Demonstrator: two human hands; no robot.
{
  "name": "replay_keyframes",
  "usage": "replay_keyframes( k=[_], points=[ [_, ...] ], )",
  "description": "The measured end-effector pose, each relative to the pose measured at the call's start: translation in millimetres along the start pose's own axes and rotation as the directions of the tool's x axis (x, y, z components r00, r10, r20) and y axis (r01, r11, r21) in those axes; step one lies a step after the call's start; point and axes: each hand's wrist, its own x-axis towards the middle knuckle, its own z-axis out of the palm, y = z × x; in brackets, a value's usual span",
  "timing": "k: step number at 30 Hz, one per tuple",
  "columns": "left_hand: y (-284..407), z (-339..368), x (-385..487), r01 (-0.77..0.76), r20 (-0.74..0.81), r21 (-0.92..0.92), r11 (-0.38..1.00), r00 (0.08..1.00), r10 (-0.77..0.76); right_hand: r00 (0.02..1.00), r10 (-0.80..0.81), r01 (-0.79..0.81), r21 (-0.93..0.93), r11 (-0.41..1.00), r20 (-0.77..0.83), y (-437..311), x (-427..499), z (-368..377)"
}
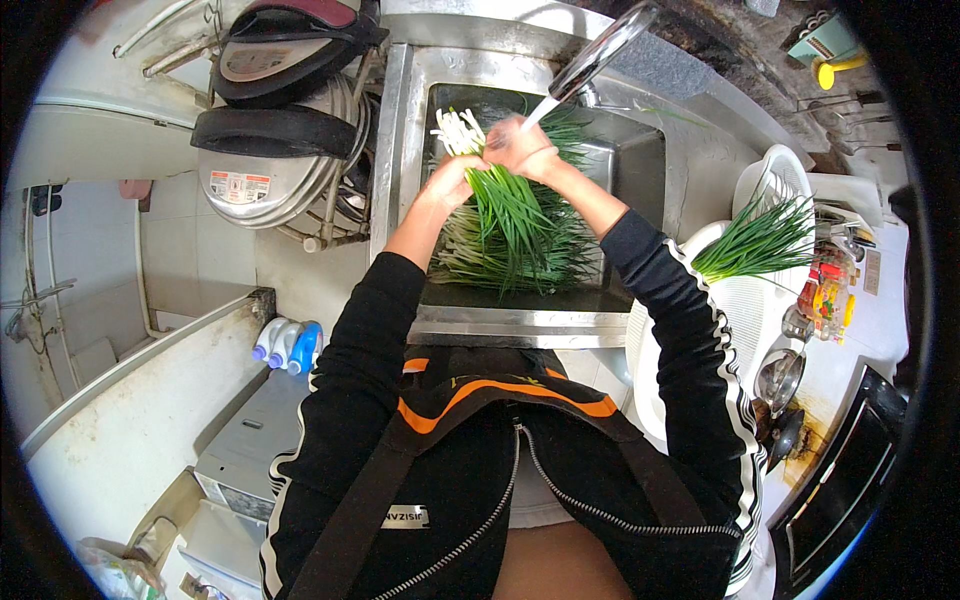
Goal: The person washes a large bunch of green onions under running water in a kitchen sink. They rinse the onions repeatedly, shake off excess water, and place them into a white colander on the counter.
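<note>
My left hand (452, 181) grips a bunch of scallions (511, 208) just below their white root ends, which point up and to the left. The green leaves hang down towards me. Against the bunch on the other side is my right hand (521, 150), blurred and wet, its fingers mostly hidden. A stream of water (540, 112) from the chrome faucet (604, 52) lands on that hand. Below both hands, many more scallions (480, 259) lie in the stainless steel sink basin (641, 180).
To the right, another bunch of scallions (757, 240) lies across white plastic baskets (739, 330). Pot lids (255, 180) hang on a rack at the left. Detergent bottles (289, 345) stand lower left. Bottles (829, 300) and a metal bowl (780, 379) are at the far right.
</note>
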Motion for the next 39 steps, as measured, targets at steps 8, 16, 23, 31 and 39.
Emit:
replay_keyframes(
  k=[8,16,23,31,39],
  points=[
    [-1.8,1.6,11.5,-0.064,-0.014,-0.097,0.993,0.998,0.063,0.98,0.176,-0.173,-0.035,0.984,0.09,4.8,-8.8,-21.9],
    [-5.5,25.2,22.3,0.057,-0.063,0.082,0.995,0.997,-0.052,0.983,0.185,-0.154,0.488,0.859,-0.017,32.5,-20.5,-32.7],
    [-20.7,48.6,39.1,-0.019,-0.053,0.148,0.989,0.998,0.027,0.978,0.192,-0.113,0.571,0.813,-0.08,45.4,-35.9,-36.8],
    [-39.4,50.1,52.2,-0.01,-0.163,0.299,0.954,0.985,0.062,0.989,0.027,-0.012,0.107,0.994,-0.144,52.2,-48.0,-57.1],
    [-44.5,60.4,50.5,-0.052,-0.159,0.386,0.921,0.98,0.122,0.935,0.32,-0.201,0.515,0.833,-0.154,70.4,-46.1,-93.4]
  ],
)
